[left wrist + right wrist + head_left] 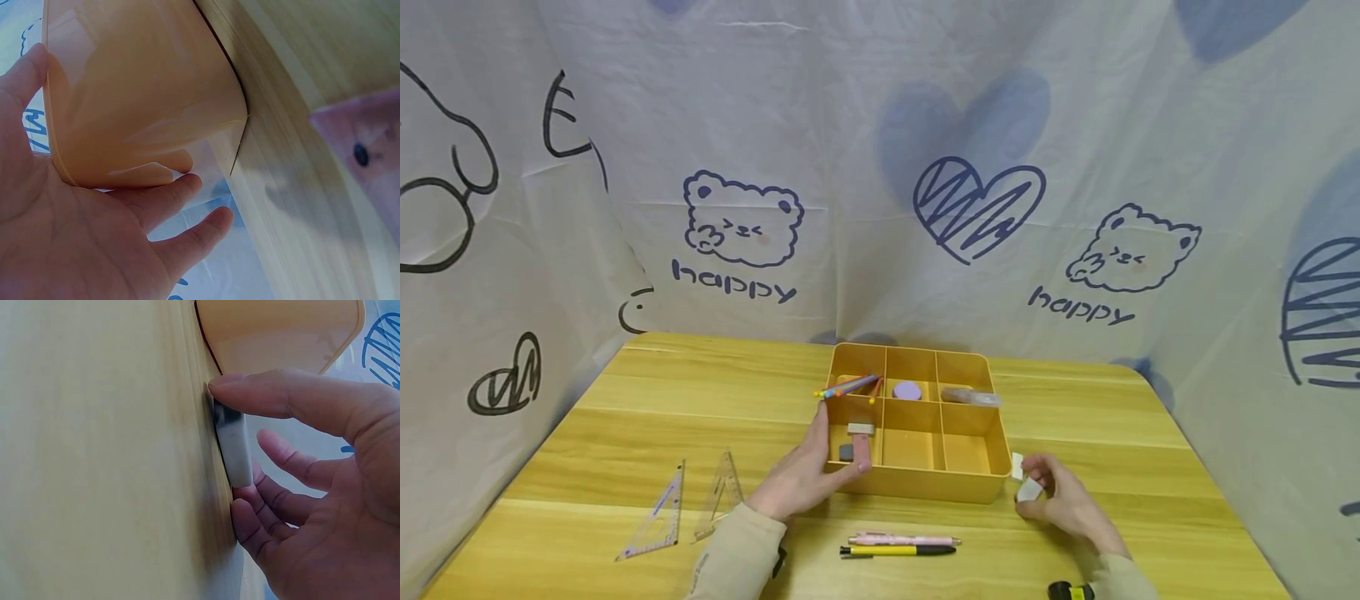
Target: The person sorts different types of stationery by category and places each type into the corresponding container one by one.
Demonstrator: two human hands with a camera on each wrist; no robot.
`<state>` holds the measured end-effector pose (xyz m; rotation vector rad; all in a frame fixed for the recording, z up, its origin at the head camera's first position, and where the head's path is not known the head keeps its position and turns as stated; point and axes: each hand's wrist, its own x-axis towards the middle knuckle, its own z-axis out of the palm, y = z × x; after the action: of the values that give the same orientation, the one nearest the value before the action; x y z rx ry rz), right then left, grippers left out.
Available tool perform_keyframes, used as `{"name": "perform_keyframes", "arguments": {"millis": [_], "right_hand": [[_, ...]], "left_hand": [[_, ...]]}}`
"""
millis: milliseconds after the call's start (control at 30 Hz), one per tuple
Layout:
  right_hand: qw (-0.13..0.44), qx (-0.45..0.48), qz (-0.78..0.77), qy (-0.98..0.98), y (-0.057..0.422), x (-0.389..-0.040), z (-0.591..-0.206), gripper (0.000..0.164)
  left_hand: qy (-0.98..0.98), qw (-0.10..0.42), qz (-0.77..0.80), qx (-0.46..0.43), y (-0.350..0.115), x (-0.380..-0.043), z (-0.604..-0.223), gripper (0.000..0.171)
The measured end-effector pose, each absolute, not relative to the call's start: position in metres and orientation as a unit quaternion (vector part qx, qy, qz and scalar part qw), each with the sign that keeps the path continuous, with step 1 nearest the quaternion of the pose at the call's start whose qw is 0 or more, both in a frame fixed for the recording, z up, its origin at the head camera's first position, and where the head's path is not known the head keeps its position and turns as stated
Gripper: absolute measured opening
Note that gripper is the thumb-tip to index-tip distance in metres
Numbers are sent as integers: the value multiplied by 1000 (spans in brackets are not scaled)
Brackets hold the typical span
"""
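A yellow divided storage box (925, 482) sits on the table. My left hand (808, 471) holds its front left corner, thumb over the front rim and fingers along the left side; in the left wrist view two fingers stretch out beneath the corner. My right hand (1067, 500) has a white eraser (1030, 490) with a dark end between thumb and fingers, low at the tabletop, as the right wrist view shows. Another white block (1017, 466) lies beside the box's front right corner. Inside the front left compartment are a pink block (861, 448), a grey block (846, 452) and a whitish block (861, 428).
Colourful thin sticks (853, 386) lie across the back left compartment. A purple round item (907, 391) and a clear packet (970, 397) are in the other back compartments. In front lie a pink pen (904, 540) and a yellow-black pen (898, 551); at left, two set squares (658, 517).
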<state>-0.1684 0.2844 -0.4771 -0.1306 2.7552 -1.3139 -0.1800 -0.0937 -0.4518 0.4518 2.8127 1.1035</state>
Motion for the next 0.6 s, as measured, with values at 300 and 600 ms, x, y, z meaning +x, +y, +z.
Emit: {"name": "perform_keyframes", "arguments": {"millis": [300, 600], "right_hand": [[36, -31, -429, 902, 283, -169, -478, 63], [11, -33, -452, 891, 282, -169, -474, 66]], "left_hand": [[920, 44, 360, 148, -94, -180, -452, 109], [919, 50, 360, 150, -93, -180, -451, 108]]}}
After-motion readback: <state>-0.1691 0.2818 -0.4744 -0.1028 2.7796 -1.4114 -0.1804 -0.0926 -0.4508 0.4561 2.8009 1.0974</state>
